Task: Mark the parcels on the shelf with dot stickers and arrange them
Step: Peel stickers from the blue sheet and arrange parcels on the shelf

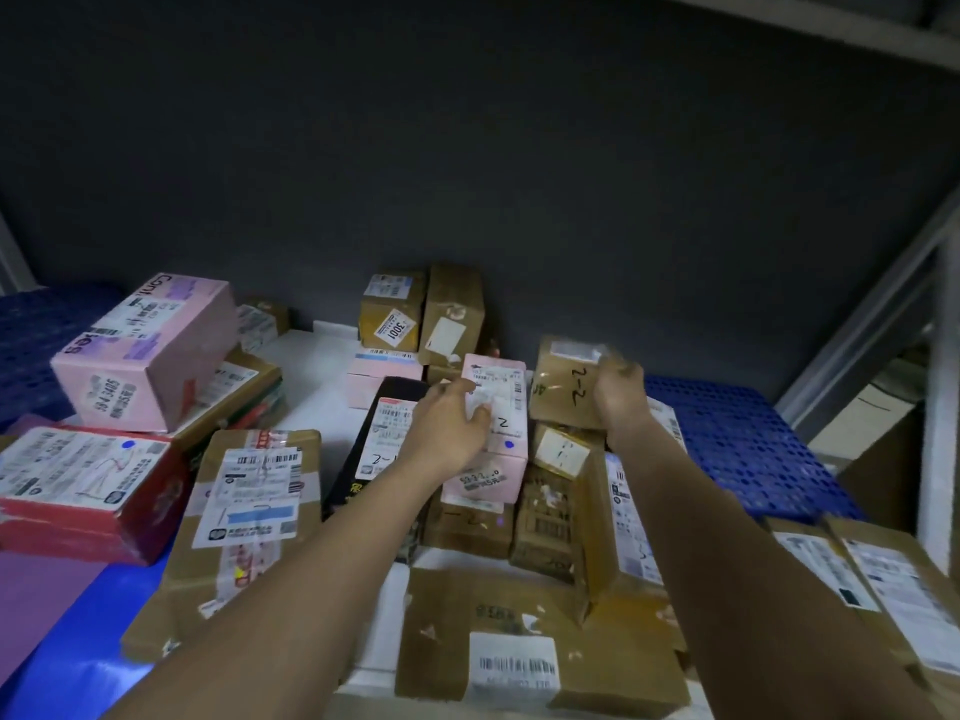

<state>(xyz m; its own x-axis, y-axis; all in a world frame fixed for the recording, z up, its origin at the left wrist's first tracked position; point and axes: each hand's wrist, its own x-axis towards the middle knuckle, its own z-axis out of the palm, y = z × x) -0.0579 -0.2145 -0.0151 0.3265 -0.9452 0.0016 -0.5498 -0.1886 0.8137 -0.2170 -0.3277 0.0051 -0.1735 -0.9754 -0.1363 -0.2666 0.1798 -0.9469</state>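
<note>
Both arms reach into the shelf (311, 366) over a crowd of parcels. The landmark is the small pink parcel (496, 433) standing in the middle, a blue dot sticker (509, 444) on its face. The left hand (452, 423) lies against this parcel's left side, fingers curled over its white label and pinching it. Just right of the pink parcel, the right hand (621, 402) grips a brown parcel (566, 387) marked "2-2", lifted and tilted above the boxes beneath. Left of the pink parcel lies a black parcel (363, 459), then a taped brown box (249, 511), and farther left a red parcel (88, 485) with its own blue dot (127, 445). Behind that sits a large pink box (150, 350). Right of the landmark, a blue perforated mat (748, 444) shows.
</note>
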